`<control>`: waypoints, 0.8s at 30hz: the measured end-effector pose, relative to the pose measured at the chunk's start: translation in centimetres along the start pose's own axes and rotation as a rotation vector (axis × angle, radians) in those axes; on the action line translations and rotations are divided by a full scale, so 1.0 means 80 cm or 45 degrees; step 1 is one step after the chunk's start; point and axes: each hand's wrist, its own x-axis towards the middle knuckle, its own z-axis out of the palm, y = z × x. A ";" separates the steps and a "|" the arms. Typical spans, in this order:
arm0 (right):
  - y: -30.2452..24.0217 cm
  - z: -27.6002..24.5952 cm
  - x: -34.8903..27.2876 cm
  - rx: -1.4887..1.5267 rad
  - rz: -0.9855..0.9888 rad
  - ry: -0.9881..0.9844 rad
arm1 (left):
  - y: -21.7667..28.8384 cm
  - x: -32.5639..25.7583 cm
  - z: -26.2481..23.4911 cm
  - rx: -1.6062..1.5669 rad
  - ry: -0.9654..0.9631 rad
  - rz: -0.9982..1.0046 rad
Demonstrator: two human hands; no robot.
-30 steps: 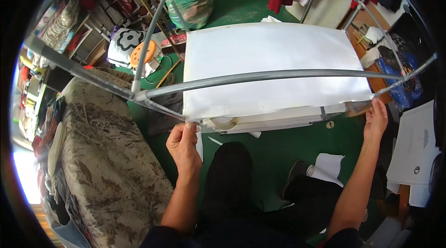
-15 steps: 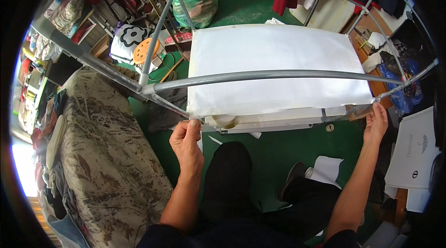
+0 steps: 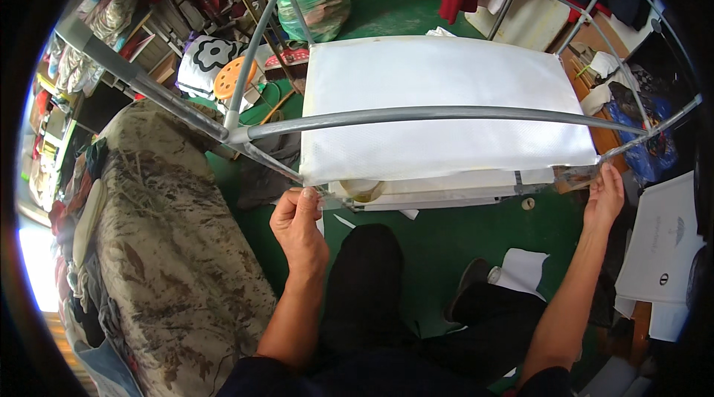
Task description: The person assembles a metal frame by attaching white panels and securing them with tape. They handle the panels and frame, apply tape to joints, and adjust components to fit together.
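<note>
A white, finely textured sheet (image 3: pixel 439 77) lies across a grey metal tube frame (image 3: pixel 446 114). Along its near edge runs a clear, shiny strip (image 3: pixel 573 176) that looks like tape or plastic film. At the sheet's near left corner my left hand (image 3: pixel 299 227) is closed, thumb pressed on the curled fingers, pinching the strip's left end. Fingers of my right hand (image 3: pixel 604 196) are pinched on the strip beside the near right corner. Partly under the sheet's edge, nearer the left hand, shows a round yellowish thing (image 3: pixel 362 189), perhaps a tape roll.
A camouflage-covered bulky piece (image 3: pixel 175 248) stands at the left. Farther off are an orange round stool (image 3: pixel 234 77) and a green plastic bag (image 3: pixel 316 3). White paper (image 3: pixel 523 273) lies on the green floor by my foot. A white box (image 3: pixel 658 241) leans at the right.
Both hands keep their grip in nearly the same places. The sheet's near edge sits slightly higher in the view, and the left hand has shifted up a little.
</note>
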 end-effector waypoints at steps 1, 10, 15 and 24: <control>-0.002 0.001 0.000 0.015 -0.012 0.009 | 0.002 0.000 0.003 -0.029 0.005 -0.001; -0.031 0.009 -0.010 0.127 -0.236 0.014 | 0.006 -0.005 0.008 -0.185 -0.079 0.053; -0.056 0.013 -0.028 0.226 -0.431 0.007 | -0.006 -0.006 0.001 -0.238 -0.089 0.012; -0.108 -0.003 -0.041 0.362 -0.586 -0.290 | -0.017 -0.002 -0.004 -0.352 -0.123 -0.037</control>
